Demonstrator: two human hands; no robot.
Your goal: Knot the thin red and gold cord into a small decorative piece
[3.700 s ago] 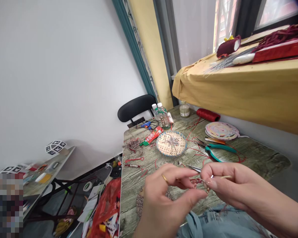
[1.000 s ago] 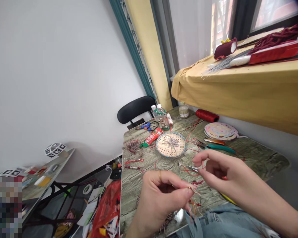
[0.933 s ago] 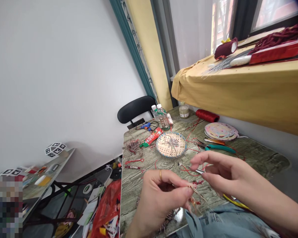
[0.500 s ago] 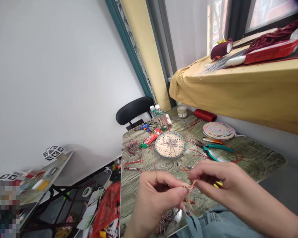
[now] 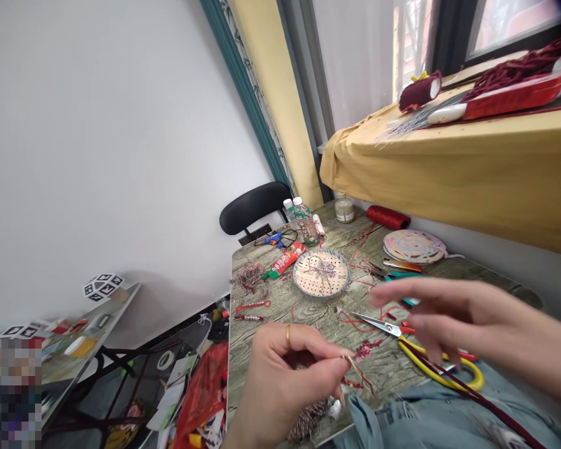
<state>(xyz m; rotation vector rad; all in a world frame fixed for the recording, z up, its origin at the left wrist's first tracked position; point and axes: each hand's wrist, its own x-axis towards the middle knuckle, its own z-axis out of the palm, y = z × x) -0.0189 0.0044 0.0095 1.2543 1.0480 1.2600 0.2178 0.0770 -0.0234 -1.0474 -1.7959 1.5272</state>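
My left hand point(image 5: 294, 368), wearing a ring, pinches thin beige and orange cord point(image 5: 362, 372) between thumb and fingertips; the loose ends point right. Apart from it, my right hand point(image 5: 458, 324) hovers with fingers spread and slightly blurred, holding nothing that I can see. Below the right hand lie scissors point(image 5: 393, 328) with yellow handles, blades pointing left. Small red and pink braided pieces point(image 5: 368, 349) rest on the table just beyond the cord. A dark red cord point(image 5: 489, 405) runs over the scissor handles toward the lap.
Beyond the hands stand a woven basket point(image 5: 321, 272), green-handled pliers point(image 5: 402, 276) partly hidden by the right hand, and a red thread spool point(image 5: 388, 217). Plastic bottles point(image 5: 305, 224) and a glass jar point(image 5: 344, 209) are farther back. Brown yarn point(image 5: 311, 421) lies under my left hand.
My right hand has let go of the cord and moved right, its fingers opening. The scissors beneath it now show. My left hand stays nearly in place, still pinching the cord.
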